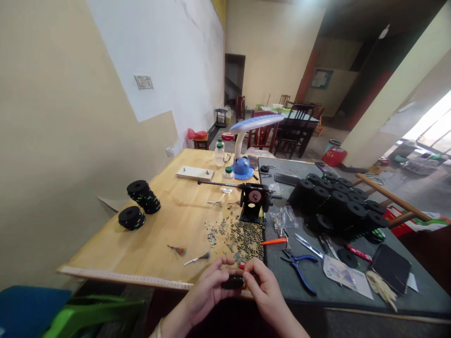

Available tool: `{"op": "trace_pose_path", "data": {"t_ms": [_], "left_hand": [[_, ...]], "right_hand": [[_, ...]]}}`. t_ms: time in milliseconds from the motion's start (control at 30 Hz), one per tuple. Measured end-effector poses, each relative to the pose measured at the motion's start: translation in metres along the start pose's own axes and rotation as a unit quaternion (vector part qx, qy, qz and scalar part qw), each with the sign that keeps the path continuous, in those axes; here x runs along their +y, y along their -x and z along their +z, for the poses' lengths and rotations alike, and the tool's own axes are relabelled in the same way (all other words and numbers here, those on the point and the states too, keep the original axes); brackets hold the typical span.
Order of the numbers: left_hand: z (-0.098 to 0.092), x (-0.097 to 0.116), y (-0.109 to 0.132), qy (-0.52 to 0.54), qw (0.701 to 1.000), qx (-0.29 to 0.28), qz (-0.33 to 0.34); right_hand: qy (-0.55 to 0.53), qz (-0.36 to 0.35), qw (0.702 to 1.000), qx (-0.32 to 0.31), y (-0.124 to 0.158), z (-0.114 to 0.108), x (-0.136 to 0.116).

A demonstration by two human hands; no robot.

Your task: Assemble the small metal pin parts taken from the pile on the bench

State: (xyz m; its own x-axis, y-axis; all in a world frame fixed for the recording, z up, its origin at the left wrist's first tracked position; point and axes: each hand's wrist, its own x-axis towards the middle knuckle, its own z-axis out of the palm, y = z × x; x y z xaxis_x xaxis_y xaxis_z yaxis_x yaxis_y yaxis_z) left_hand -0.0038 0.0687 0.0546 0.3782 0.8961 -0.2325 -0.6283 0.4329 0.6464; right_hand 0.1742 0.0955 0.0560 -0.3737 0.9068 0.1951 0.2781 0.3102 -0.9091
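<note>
Both my hands meet at the near edge of the wooden table (158, 234). My left hand (207, 288) and my right hand (262, 286) are closed together on a small black spool (232, 282), fingers pinching it from each side. A small red bit (242, 265) shows at my right fingertips. Just beyond my hands lies a scatter of small dark and coloured beads (243, 237). A black hand-crank winder (253, 202) with a long rod stands behind the beads.
Stacked black spools (141, 204) sit at the left, a big pile of black spools (338, 202) on the dark table at the right. Blue-handled pliers (299, 265), scissors (308, 244), an orange-handled tool (275, 241), a blue desk lamp (246, 141) and bottles (219, 154) lie around.
</note>
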Motion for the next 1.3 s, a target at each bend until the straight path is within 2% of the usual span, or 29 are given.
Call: {"op": "trace_pose_path", "data": {"t_ms": [67, 167, 233, 300, 367, 467, 567, 700, 767, 833, 1033, 1100, 1300], "left_hand": [[0.000, -0.003, -0.001, 0.011, 1.000, -0.005, 0.014], [-0.001, -0.007, -0.002, 0.020, 0.999, -0.004, 0.042], [-0.002, -0.008, -0.002, 0.018, 0.999, 0.005, 0.051], [-0.003, -0.007, -0.002, -0.013, 0.998, 0.021, 0.049], [-0.002, -0.004, -0.002, -0.090, 0.993, 0.053, 0.055], [0.001, 0.001, -0.003, -0.199, 0.974, 0.087, 0.066], [0.004, 0.003, -0.002, -0.206, 0.975, 0.070, 0.053], [0.009, 0.000, 0.000, -0.177, 0.983, 0.052, 0.023], [0.009, -0.003, 0.000, -0.150, 0.987, 0.050, 0.000], [0.010, -0.006, 0.000, -0.129, 0.990, 0.053, -0.009], [0.016, -0.011, -0.003, -0.119, 0.990, 0.076, -0.009], [0.019, -0.011, -0.004, -0.132, 0.988, 0.082, -0.006], [0.016, -0.016, -0.006, -0.160, 0.984, 0.079, 0.002]], "right_hand": [[-0.081, 0.034, 0.996, -0.003, 0.002, 0.006, 0.000], [-0.208, 0.103, 0.972, -0.033, 0.004, 0.015, -0.001], [-0.237, 0.107, 0.965, -0.031, 0.004, 0.017, -0.003], [-0.186, 0.063, 0.981, -0.012, 0.005, 0.017, -0.005], [-0.088, -0.001, 0.996, -0.003, 0.004, 0.014, -0.008], [0.001, -0.055, 0.998, -0.021, 0.003, 0.008, -0.012], [-0.019, -0.033, 0.998, -0.048, 0.001, 0.004, -0.011], [-0.122, 0.045, 0.989, -0.068, -0.001, 0.004, -0.005], [-0.151, 0.061, 0.984, -0.072, -0.002, 0.005, -0.002], [-0.143, 0.057, 0.985, -0.071, -0.002, 0.006, -0.002], [-0.008, -0.015, 0.998, -0.053, -0.001, 0.003, -0.011], [-0.020, -0.014, 0.998, -0.057, -0.001, 0.003, -0.011], [-0.122, 0.056, 0.988, -0.078, -0.001, 0.005, -0.009]]}}
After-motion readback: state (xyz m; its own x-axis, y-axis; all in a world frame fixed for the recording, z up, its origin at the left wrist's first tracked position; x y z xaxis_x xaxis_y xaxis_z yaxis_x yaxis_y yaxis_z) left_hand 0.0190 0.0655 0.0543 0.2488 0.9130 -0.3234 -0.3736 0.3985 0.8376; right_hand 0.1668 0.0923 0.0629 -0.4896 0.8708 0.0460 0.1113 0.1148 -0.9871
